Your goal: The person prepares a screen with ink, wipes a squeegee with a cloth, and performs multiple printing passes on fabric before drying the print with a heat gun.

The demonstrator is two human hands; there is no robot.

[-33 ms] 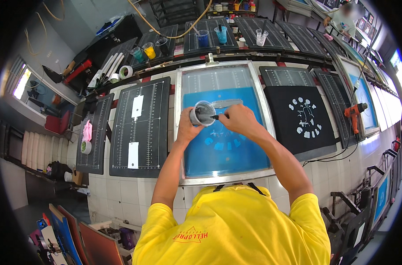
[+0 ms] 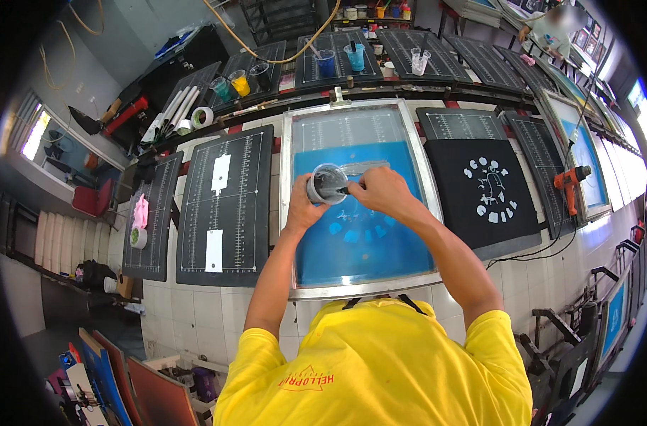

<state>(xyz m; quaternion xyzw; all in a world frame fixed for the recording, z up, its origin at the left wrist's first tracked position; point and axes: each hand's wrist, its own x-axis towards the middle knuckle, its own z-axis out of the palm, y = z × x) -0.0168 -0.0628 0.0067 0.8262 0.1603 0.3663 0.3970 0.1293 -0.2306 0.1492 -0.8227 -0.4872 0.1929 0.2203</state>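
My left hand [image 2: 304, 207] is wrapped round a clear plastic cup [image 2: 315, 186], tilted with its mouth toward me. Grey residue coats the cup's inside. Pinched in my right hand [image 2: 380, 188] is a dark-handled stirring tool [image 2: 346, 189]; its tip reaches into the cup, and its exact kind is hard to make out. Both hands are above a blue screen-printing frame [image 2: 288, 245] with a metal border. Lettering and a drawing show as lighter patches in its mesh. A long grey squeegee [image 2: 364, 167] lies on the mesh just beyond my right hand.
Right of the frame, a black shirt [image 2: 472, 206] with a white print covers a board. An orange heat gun [image 2: 571, 186] stands farther right with a trailing cable. Left is a black printing board [image 2: 227, 213]. Several ink cups, including a yellow one [image 2: 240, 83], stand behind. A person [image 2: 551, 34] is far right.
My right hand has shifted slightly left, and the stirring tool sits a little farther into the cup. The cup has moved slightly. The frame and shirt stay put.
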